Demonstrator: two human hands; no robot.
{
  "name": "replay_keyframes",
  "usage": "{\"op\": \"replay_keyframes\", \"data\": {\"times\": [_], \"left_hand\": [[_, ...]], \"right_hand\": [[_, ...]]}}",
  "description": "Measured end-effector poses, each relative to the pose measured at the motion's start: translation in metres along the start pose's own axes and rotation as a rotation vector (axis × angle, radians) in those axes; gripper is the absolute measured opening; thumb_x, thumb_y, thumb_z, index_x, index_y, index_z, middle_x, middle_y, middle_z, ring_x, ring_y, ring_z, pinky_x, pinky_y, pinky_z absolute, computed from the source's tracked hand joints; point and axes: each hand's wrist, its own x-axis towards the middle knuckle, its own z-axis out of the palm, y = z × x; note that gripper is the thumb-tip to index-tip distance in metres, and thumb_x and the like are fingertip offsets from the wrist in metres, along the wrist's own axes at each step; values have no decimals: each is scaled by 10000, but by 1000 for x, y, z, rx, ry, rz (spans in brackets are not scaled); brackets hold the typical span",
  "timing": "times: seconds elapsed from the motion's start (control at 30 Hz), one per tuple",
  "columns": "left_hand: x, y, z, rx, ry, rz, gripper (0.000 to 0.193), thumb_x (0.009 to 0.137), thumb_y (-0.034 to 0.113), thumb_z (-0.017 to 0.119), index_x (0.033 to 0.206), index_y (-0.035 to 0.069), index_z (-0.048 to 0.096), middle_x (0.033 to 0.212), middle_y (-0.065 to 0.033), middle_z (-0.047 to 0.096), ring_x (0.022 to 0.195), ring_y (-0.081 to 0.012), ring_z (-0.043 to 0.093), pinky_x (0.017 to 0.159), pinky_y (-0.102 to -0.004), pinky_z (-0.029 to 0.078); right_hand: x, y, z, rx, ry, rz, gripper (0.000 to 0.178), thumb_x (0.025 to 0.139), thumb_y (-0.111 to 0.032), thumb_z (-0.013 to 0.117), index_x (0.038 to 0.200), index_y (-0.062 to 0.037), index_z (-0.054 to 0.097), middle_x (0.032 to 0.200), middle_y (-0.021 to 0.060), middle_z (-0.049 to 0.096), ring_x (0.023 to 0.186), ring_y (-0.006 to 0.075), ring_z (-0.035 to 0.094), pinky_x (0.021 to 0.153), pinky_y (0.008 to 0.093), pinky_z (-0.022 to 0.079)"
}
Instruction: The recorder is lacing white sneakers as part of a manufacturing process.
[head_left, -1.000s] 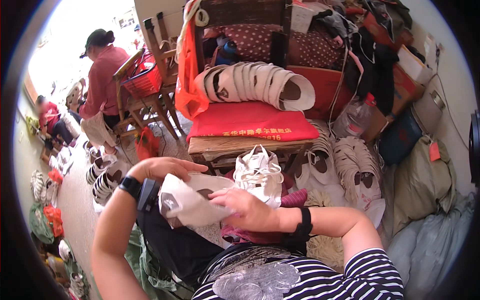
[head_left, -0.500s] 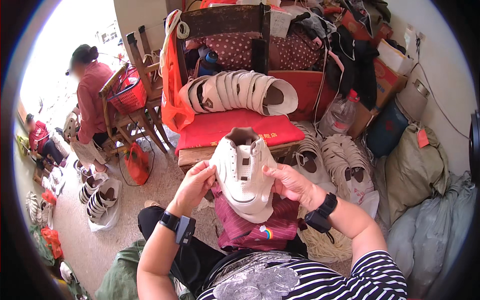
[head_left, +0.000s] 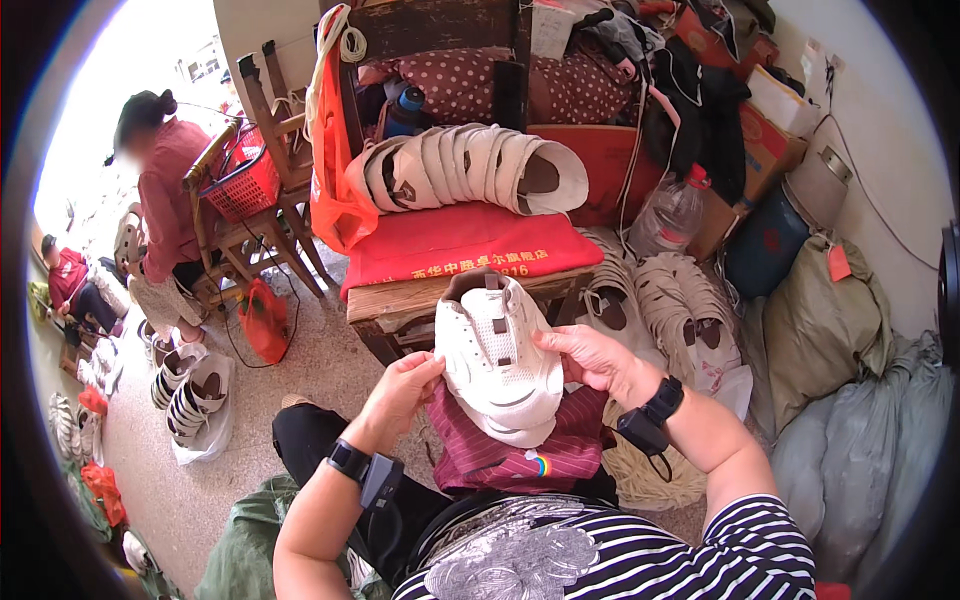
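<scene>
Between my hands is a white shoe upper (head_left: 500, 360) with no laces in it, its toe toward me and its brown-lined collar away. My left hand (head_left: 405, 392) pinches its left edge between thumb and fingers. On the other side my right hand (head_left: 592, 358) grips it, thumb on top and fingers partly hidden beneath. Under the upper, a dark red striped cloth (head_left: 470, 450) with a small rainbow patch covers my lap. Just beyond stands a wooden bench (head_left: 400, 303) with a red cloth (head_left: 450, 250) on it. A nested row of beige shoe uppers (head_left: 460, 175) lies on that cloth.
More stacked uppers (head_left: 690, 310) stand on the floor at right, near a bundle of cream laces (head_left: 655, 480). Large sacks (head_left: 830, 330) line the right wall. At left are a chair holding a red basket (head_left: 245, 185), bagged shoes (head_left: 200, 400) and a person (head_left: 165, 190) handling uppers.
The upper has turned, its collar swinging to the left, and sits slightly lower and to the right. Both hands keep hold of its sides. The view has shifted a little.
</scene>
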Motion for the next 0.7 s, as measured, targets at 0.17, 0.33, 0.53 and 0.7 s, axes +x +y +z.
{"op": "replay_keyframes", "data": {"times": [0.17, 0.33, 0.53, 0.7], "left_hand": [[33, 13, -7, 292, 373, 562, 266, 908, 240, 676, 1031, 12, 614, 927, -24, 612, 789, -113, 565, 714, -264, 476], [54, 17, 37, 358, 86, 642, 575, 926, 231, 655, 1391, -5, 415, 1262, -116, 508, 1152, -186, 496, 1013, -310, 399], [61, 3, 59, 292, -13, 554, 563, 982, 246, 573, 1449, 62, 318, 1279, -111, 508, 1144, -162, 506, 992, -293, 415], [77, -21, 55, 292, 49, 479, 543, 967, 293, 583, 1400, 40, 375, 1272, -145, 514, 1152, -189, 507, 972, -302, 428]], "right_hand": [[-6, -10, -6, -120, 33, 140, 367, 913, -316, 672, 1143, -33, 629, 984, 98, 704, 859, 186, 697, 741, 350, 582], [-2, -31, -13, -579, 154, -123, 317, 921, -297, 651, 1117, -53, 600, 874, 24, 648, 750, 119, 628, 653, 289, 519], [60, 3, 2, -892, 250, -813, 667, 928, -415, 625, 1351, 47, 396, 1282, 208, 481, 1155, 252, 515, 1000, 356, 419], [51, 12, -15, -824, 244, -559, 683, 967, -487, 533, 1402, 11, 360, 1290, 181, 493, 1216, 240, 476, 1043, 345, 375]]}}
